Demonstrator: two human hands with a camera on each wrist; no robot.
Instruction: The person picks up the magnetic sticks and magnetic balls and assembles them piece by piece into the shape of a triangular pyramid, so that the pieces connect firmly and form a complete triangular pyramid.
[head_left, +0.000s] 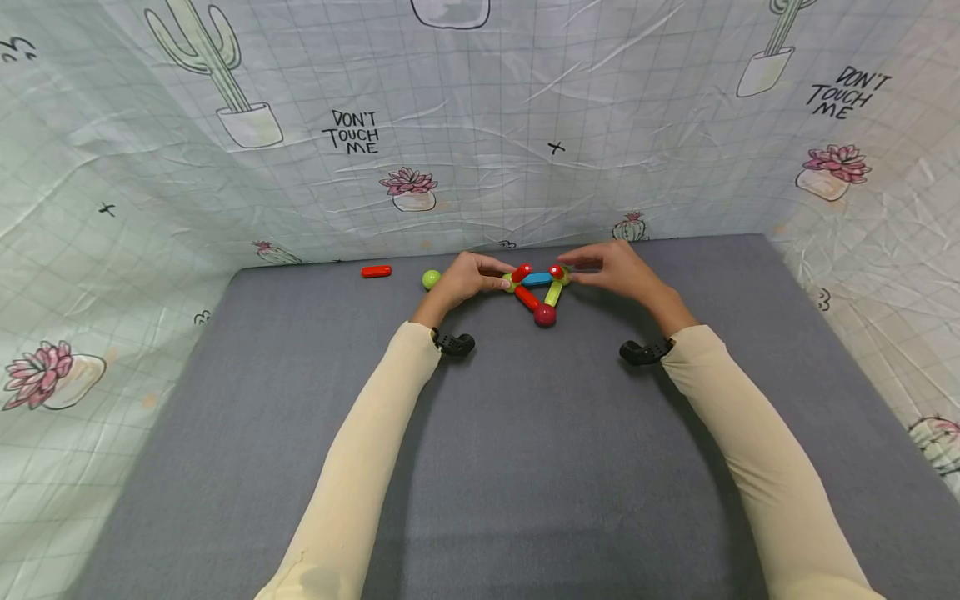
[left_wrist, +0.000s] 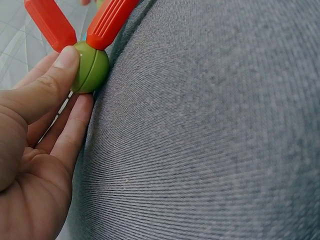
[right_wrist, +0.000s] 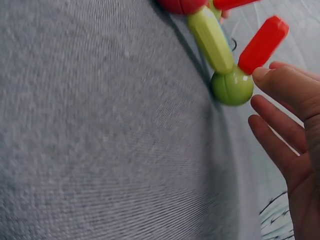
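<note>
A triangle of toy rods and balls lies toward the back of the table. Its sides are a blue rod (head_left: 537,279), a red rod (head_left: 527,298) and a yellow-green rod (right_wrist: 211,40). The near corner is a dark red ball (head_left: 545,315). My left hand (head_left: 467,279) pinches the left green ball (left_wrist: 92,67) between thumb and fingers; an upright red rod (left_wrist: 50,22) rises from it. Beside the right green ball (right_wrist: 233,87) is my right hand (head_left: 618,268), fingers loosely spread, thumb tip close to the base of another upright red rod (right_wrist: 264,45). Whether the thumb touches is unclear.
A loose red rod (head_left: 377,272) and a loose green ball (head_left: 431,279) lie at the back left of the grey table (head_left: 525,450). Behind the table hangs a cactus-print cloth (head_left: 480,108), which also surrounds the sides.
</note>
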